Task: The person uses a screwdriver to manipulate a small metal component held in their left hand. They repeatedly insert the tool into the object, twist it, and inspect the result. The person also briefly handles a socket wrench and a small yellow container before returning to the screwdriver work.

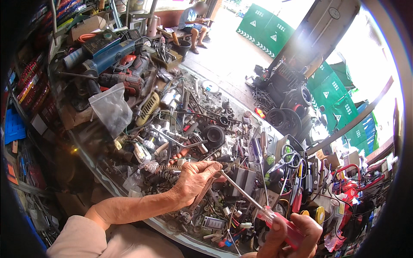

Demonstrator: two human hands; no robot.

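Over bench (pixel 103 176), R hand (pixel 309 234) grips screwdriver (pixel 245 195), tip at L hand (pixel 193 180).

Small loose parts (pixel 161 133) crowd the desk (pixel 176 237). Toward its far left lies a blue power tool (pixel 109 58), near a red-and-grey drill (pixel 122 81); a clear plastic bag (pixel 112 109) lies just in front of the drill, with a yellow ribbed piece (pixel 149 108) to its right. A black wheel (pixel 214 136) sits mid-clutter. Farther off, a person (pixel 190 21) in light blue sits near a black bucket (pixel 183 48). Green panels (pixel 263 29) bearing white triangles stand outside, and a round dial (pixel 334 13) hangs on a pillar (pixel 316 32).
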